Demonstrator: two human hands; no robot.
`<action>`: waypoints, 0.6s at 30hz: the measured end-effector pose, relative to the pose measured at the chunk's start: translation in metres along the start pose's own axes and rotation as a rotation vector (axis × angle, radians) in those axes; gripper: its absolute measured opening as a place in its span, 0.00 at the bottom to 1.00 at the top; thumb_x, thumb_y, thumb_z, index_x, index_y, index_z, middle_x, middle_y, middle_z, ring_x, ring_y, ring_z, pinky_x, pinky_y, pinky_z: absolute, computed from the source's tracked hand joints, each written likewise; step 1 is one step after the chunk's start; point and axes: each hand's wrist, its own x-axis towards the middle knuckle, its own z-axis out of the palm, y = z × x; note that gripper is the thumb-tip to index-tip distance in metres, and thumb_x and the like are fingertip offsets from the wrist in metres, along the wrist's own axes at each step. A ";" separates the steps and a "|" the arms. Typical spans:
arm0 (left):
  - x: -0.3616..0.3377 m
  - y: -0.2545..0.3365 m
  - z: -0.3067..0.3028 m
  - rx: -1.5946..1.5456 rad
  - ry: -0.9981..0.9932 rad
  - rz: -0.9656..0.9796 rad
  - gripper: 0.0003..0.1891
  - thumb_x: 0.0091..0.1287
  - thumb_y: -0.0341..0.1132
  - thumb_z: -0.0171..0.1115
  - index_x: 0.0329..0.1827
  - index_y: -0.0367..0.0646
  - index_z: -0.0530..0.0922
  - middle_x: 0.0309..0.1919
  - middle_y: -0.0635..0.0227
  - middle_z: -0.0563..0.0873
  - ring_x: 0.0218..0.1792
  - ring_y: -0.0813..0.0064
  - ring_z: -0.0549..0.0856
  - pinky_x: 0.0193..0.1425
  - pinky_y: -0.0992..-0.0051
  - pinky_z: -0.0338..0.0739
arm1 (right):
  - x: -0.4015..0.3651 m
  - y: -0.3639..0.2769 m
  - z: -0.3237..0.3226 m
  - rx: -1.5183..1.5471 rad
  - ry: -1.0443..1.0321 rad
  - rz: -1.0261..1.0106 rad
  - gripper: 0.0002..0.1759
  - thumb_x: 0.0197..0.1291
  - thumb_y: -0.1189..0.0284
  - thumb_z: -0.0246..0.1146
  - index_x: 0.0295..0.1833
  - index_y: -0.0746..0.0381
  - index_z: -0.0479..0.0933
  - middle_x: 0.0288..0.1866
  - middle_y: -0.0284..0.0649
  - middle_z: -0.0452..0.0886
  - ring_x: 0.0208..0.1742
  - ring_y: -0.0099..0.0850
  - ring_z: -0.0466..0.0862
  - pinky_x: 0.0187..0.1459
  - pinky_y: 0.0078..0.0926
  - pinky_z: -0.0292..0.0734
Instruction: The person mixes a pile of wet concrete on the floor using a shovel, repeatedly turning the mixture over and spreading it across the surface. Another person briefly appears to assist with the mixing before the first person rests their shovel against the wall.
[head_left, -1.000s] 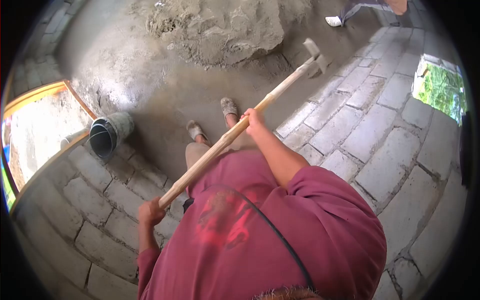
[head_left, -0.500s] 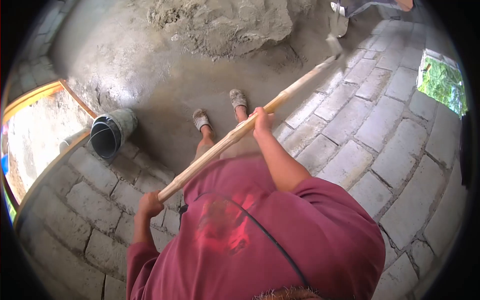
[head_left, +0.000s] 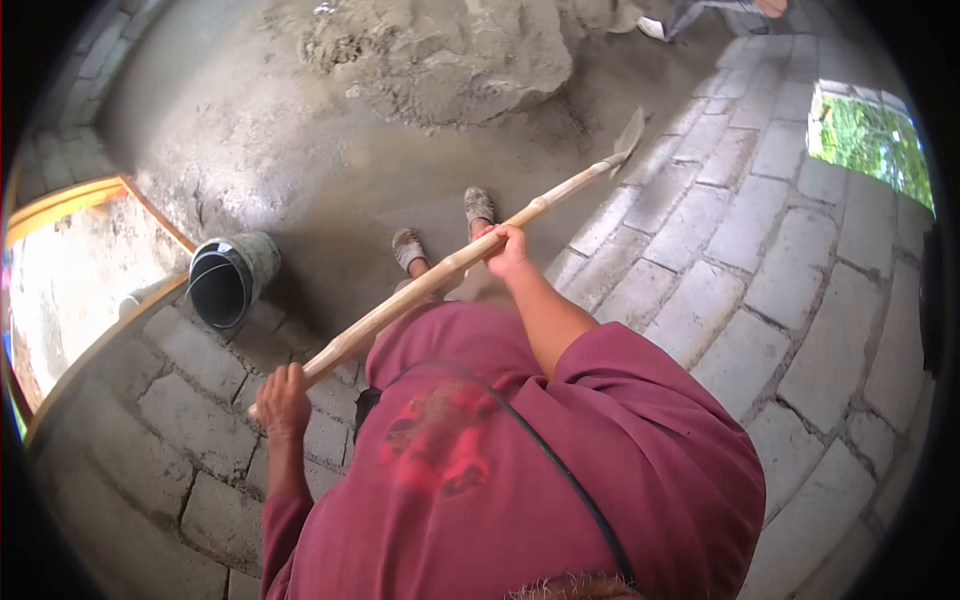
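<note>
A shovel [head_left: 420, 282] with a long pale wooden handle lies slantwise across the front of my body. My left hand [head_left: 283, 400] is wrapped round the rear end of the handle, at the lower left. Farther up, near its middle, my right hand [head_left: 506, 251] grips it. The thin metal blade [head_left: 629, 140] at the far end is tilted and seen nearly edge-on, beside the block wall; I make out no load on it. Beyond the blade's left side rises a heap of grey wet mortar or sand [head_left: 450, 60].
A dirty bucket [head_left: 258, 256] lies tipped at the left, its mouth toward me, near a wood-framed opening [head_left: 75, 270]. A block wall [head_left: 690, 300] with a window gap [head_left: 868, 145] runs along the right. Part of another person [head_left: 690, 15] shows at the top right.
The shovel has moved back toward me and to the left, its blade coming away from the other person. Both hands have shifted left with the handle, still gripping it.
</note>
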 end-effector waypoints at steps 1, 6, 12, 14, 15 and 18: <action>-0.006 -0.008 -0.004 0.018 0.043 -0.017 0.04 0.63 0.31 0.61 0.39 0.46 0.76 0.35 0.63 0.83 0.37 0.54 0.86 0.42 0.55 0.78 | -0.030 0.002 0.025 0.097 -0.064 -0.012 0.11 0.52 0.66 0.66 0.35 0.60 0.75 0.36 0.42 0.77 0.43 0.42 0.79 0.57 0.47 0.79; -0.028 -0.038 -0.027 -0.104 -0.420 -0.162 0.09 0.60 0.31 0.64 0.42 0.44 0.79 0.42 0.57 0.85 0.43 0.48 0.86 0.48 0.52 0.81 | -0.058 0.002 0.045 0.067 0.100 0.099 0.15 0.56 0.60 0.69 0.37 0.58 0.74 0.35 0.40 0.77 0.41 0.38 0.80 0.53 0.44 0.80; -0.056 -0.016 -0.030 -0.155 -0.687 -0.245 0.14 0.59 0.32 0.64 0.48 0.42 0.81 0.38 0.48 0.89 0.43 0.43 0.88 0.50 0.49 0.82 | 0.019 0.049 0.010 -0.215 0.351 0.051 0.08 0.61 0.75 0.68 0.39 0.60 0.73 0.31 0.40 0.76 0.32 0.37 0.80 0.43 0.41 0.83; -0.087 -0.012 -0.031 -0.112 -0.717 -0.366 0.14 0.59 0.33 0.65 0.48 0.42 0.81 0.38 0.48 0.89 0.43 0.44 0.88 0.50 0.49 0.82 | 0.022 0.082 -0.005 -0.238 0.336 0.163 0.09 0.61 0.73 0.68 0.37 0.60 0.73 0.30 0.41 0.77 0.31 0.38 0.80 0.41 0.42 0.83; -0.100 -0.010 -0.031 -0.089 -0.730 -0.411 0.14 0.59 0.33 0.65 0.48 0.42 0.82 0.38 0.48 0.89 0.43 0.44 0.88 0.50 0.49 0.82 | 0.025 0.099 -0.017 -0.191 0.319 0.302 0.09 0.61 0.73 0.69 0.37 0.60 0.74 0.31 0.42 0.78 0.31 0.38 0.81 0.40 0.42 0.83; -0.159 -0.001 -0.039 -0.001 -0.765 -0.494 0.13 0.59 0.33 0.65 0.47 0.42 0.82 0.38 0.49 0.89 0.43 0.45 0.89 0.50 0.50 0.82 | 0.006 0.149 -0.028 -0.236 0.422 0.390 0.13 0.58 0.77 0.70 0.45 0.62 0.73 0.32 0.43 0.78 0.32 0.39 0.82 0.37 0.44 0.84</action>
